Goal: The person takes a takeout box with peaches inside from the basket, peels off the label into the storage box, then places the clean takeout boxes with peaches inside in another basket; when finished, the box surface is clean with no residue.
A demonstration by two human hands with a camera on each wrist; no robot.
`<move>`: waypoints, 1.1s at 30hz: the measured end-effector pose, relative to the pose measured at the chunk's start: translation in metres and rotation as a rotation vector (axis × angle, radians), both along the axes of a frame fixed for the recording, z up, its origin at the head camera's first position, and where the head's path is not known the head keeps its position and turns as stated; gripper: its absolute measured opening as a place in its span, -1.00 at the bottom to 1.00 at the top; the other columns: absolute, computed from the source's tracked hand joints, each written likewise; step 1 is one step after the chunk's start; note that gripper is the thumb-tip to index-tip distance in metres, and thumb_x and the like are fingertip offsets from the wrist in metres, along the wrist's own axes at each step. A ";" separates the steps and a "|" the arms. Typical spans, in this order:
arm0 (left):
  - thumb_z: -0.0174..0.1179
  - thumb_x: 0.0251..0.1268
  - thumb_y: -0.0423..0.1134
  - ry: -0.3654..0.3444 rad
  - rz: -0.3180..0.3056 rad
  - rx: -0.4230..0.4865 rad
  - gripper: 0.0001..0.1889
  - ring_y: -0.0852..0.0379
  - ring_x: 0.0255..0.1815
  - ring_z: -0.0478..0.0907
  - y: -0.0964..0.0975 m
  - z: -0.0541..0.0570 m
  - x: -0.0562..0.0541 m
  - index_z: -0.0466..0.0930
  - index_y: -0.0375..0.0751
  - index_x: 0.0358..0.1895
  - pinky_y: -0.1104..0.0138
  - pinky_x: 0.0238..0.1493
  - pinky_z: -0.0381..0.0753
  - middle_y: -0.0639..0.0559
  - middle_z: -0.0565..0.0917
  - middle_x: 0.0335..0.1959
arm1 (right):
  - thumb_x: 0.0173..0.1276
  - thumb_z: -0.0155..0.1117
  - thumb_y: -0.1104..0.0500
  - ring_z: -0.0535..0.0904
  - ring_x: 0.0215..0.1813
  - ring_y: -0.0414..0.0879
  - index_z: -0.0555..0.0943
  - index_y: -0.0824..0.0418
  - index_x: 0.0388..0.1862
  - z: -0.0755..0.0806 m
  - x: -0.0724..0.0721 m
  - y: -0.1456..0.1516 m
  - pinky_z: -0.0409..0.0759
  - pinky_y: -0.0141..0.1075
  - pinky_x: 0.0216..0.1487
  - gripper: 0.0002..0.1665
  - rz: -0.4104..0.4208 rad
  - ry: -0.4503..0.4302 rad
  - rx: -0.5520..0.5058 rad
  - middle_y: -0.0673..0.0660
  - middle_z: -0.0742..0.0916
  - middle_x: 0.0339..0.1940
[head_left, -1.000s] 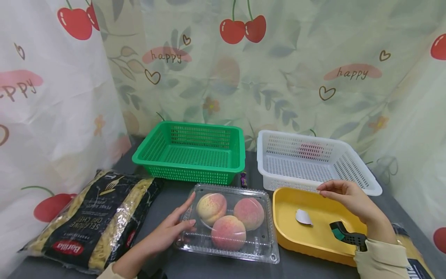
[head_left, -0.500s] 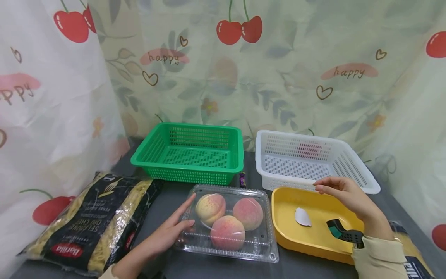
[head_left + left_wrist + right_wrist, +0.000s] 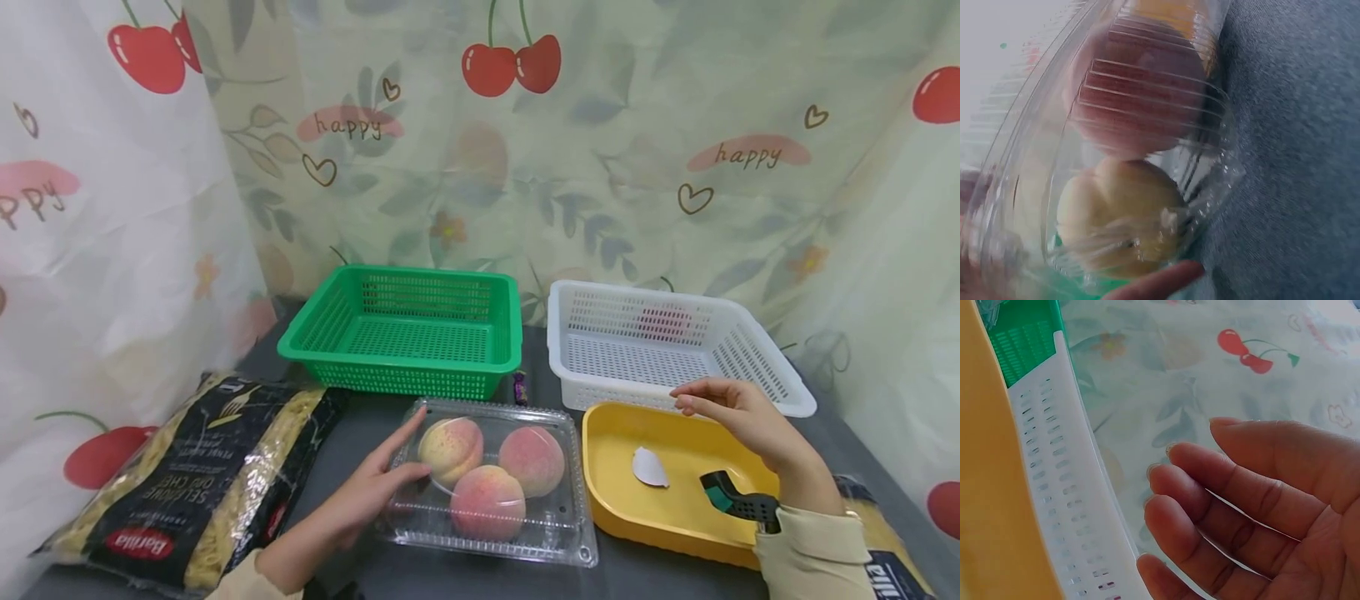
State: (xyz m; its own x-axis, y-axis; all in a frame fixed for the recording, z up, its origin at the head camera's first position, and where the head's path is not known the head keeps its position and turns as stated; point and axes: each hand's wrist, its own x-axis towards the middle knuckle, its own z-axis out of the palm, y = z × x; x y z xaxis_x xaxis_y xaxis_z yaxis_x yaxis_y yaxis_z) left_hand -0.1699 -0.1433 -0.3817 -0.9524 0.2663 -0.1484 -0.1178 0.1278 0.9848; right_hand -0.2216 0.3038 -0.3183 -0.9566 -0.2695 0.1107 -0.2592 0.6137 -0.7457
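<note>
Left grip (image 3: 363,497) spread wide, just slid a touch further onto the box (image 3: 552,525), no clasp: steadier contact, I'd judge | peaches (image 3: 487,504) inside, box near-centre | right grip (image 3: 742,419) half-curled, holding nothing, over the tray (image 3: 660,542)

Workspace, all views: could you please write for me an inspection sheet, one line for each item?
Surface: dark table.
Job's things: clear box with three peaches inside.
Clutter: pasta bag at left, another bag at right edge; green basket and white basket behind; purple wrapper; tray with white scrap.
Left hand: touches the box's left side.
Right hand: over the tray, holds nothing.
Cables: faint loop at right; cannot tell whether cable.
Surroundings: cherry-print curtain.
</note>
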 end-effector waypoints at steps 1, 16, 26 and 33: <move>0.12 0.27 -0.24 0.011 0.003 -0.006 -0.25 -0.29 0.47 -0.11 0.001 0.000 -0.001 -0.03 0.24 0.47 -0.19 0.20 0.31 -0.07 -0.21 0.54 | 0.42 0.08 0.08 0.61 -0.21 -0.28 0.54 0.44 0.05 0.000 0.000 0.000 0.54 -0.49 -0.11 -0.55 0.001 -0.001 -0.001 -0.27 0.69 -0.28; 0.18 0.23 -0.30 -0.054 -0.115 0.069 -0.17 -0.37 0.46 -0.33 -0.005 0.004 -0.007 -0.07 0.21 0.48 -0.04 0.01 0.55 -0.19 -0.38 0.51 | 0.42 0.07 0.07 0.61 -0.20 -0.29 0.53 0.46 0.06 -0.001 -0.001 0.000 0.55 -0.46 -0.11 -0.53 0.000 -0.003 -0.005 -0.26 0.70 -0.28; 0.10 0.31 -0.31 -0.012 -0.201 0.025 -0.29 -0.26 0.23 0.36 -0.008 0.006 -0.008 -0.01 -0.12 0.47 0.12 -0.14 0.66 -0.41 -0.26 0.46 | 0.41 0.08 0.04 0.63 -0.18 -0.23 0.53 0.42 0.08 -0.001 -0.002 0.000 0.54 -0.49 -0.10 -0.51 -0.014 -0.009 0.003 -0.23 0.70 -0.26; 0.02 0.34 -0.37 -0.018 -0.196 0.045 -0.31 -0.38 0.31 0.21 -0.008 0.007 -0.007 -0.08 -0.16 0.48 0.03 -0.12 0.63 -0.34 -0.28 0.48 | 0.41 0.08 0.02 0.60 -0.16 -0.24 0.54 0.37 0.08 0.004 -0.006 -0.010 0.53 -0.47 -0.09 -0.52 0.002 -0.006 0.001 -0.15 0.70 -0.20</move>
State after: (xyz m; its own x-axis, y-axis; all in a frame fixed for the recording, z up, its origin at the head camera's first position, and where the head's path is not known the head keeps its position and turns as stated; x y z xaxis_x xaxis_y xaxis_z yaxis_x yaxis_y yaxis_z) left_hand -0.1771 -0.1508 -0.3744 -0.8788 0.4532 -0.1490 -0.1130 0.1058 0.9879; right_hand -0.2281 0.2938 -0.3145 -0.9569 -0.2711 0.1043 -0.2554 0.6142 -0.7466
